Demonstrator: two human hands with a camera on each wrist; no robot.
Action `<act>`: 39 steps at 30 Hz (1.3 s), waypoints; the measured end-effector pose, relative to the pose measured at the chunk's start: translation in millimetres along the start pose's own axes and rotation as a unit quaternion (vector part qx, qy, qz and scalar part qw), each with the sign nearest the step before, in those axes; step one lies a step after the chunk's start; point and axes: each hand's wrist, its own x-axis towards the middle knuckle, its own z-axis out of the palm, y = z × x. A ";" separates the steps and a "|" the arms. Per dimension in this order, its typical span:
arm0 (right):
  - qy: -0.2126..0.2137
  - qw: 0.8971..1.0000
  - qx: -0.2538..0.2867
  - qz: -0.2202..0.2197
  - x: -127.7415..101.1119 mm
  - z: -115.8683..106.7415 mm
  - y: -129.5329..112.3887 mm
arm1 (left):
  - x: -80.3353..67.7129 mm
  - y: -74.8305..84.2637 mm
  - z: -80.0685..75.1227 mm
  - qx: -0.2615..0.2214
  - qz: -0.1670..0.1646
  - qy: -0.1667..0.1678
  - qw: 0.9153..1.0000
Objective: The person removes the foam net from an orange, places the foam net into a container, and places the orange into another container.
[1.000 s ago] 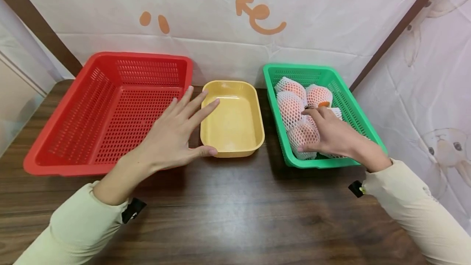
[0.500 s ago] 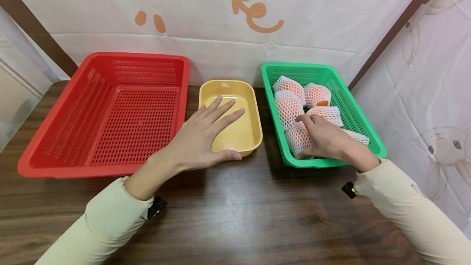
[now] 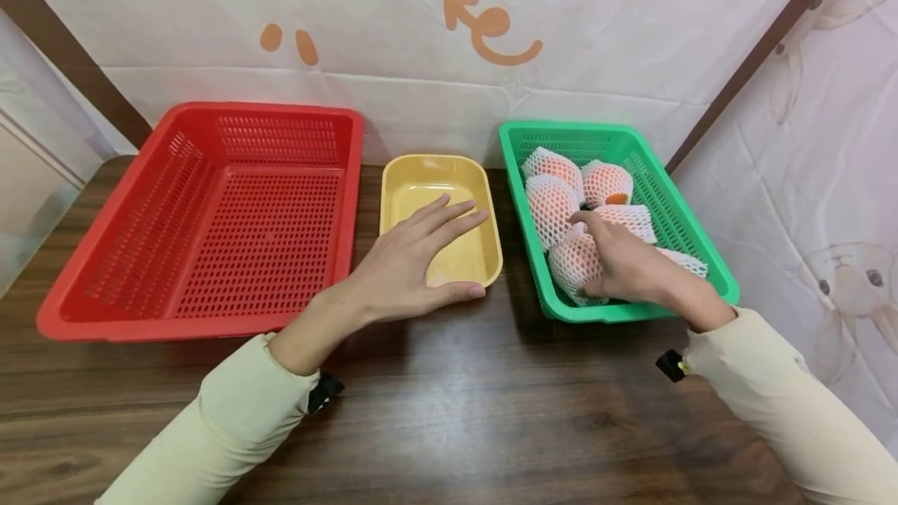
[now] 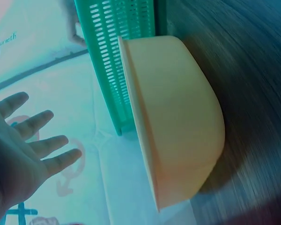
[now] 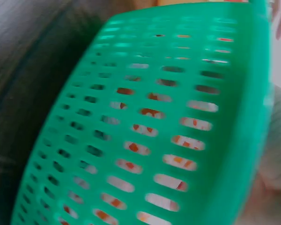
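Observation:
A green basket [image 3: 701,252] at the right holds several fruits wrapped in white foam net. My right hand [image 3: 620,259] reaches into it and its fingers curl round the nearest netted fruit [image 3: 571,262]. A yellow tray [image 3: 484,178] sits in the middle. My left hand [image 3: 414,259] hovers open over its near half, fingers spread, thumb by the front rim. In the left wrist view the yellow tray [image 4: 178,122] lies beside the green basket [image 4: 117,61], with my spread fingers [image 4: 35,140] apart from it. The right wrist view shows only the green basket's wall [image 5: 178,117].
A large empty red basket [image 3: 140,178] stands at the left on the dark wooden table [image 3: 456,411]. A white printed cloth [image 3: 421,61] hangs behind the containers and along the right side.
My left hand has moved right, from the red basket's edge to over the yellow tray. My right hand has shifted its fingers onto the nearest netted fruit.

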 end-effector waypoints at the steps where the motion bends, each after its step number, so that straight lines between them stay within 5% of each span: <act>1: 0.005 1.000 0.005 -0.002 -2.0 -2.1 -1.0 | 0.7 1.2 1.3 -0.003 0.005 0.004 1.000; 7: 0.030 0.999 0.008 -0.015 -13.5 -15.7 -8.8 | -0.6 6.5 9.6 -0.014 0.055 0.017 0.998; 20: 0.085 0.996 0.007 -0.022 -27.9 -34.7 -16.1 | 8.7 18.9 31.2 -0.040 0.098 0.023 0.994; 33: 0.099 0.991 0.039 -0.084 -31.7 -50.1 -46.3 | 12.2 31.1 40.1 -0.063 0.098 0.056 0.992; 39: 0.091 0.986 0.059 -0.129 -28.3 -48.4 -66.6 | 11.4 34.6 39.4 -0.074 0.109 0.096 0.987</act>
